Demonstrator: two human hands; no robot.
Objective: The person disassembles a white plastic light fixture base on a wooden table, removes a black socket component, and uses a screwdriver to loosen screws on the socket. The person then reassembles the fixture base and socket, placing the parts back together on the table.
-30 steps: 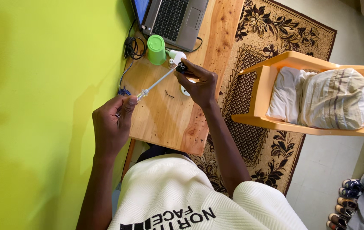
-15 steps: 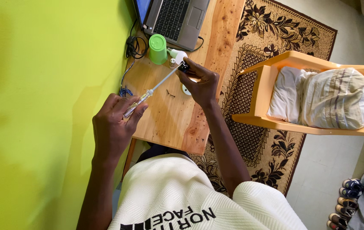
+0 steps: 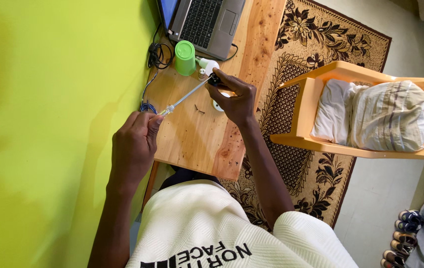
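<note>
My left hand (image 3: 133,144) grips the clear handle of a long screwdriver (image 3: 186,96), whose metal shaft runs up and right across the wooden table (image 3: 197,139). Its tip meets a small dark part (image 3: 214,78) pinched in my right hand (image 3: 235,97). A white round piece (image 3: 218,105) lies on the table partly under that hand. A small screw (image 3: 199,109) rests on the wood between my hands. A white plug-like piece (image 3: 208,65) lies just beyond the dark part.
A green plastic cup (image 3: 185,57) stands upside down by a grey laptop (image 3: 207,22) at the table's far end. Dark cables (image 3: 154,57) bunch by the yellow-green wall. An orange plastic chair (image 3: 331,114) with folded cloth stands on a patterned rug (image 3: 296,164). Shoes (image 3: 400,238) lie at lower right.
My left hand has shifted slightly along the screwdriver handle while turning it; my right hand stays in place holding the dark part.
</note>
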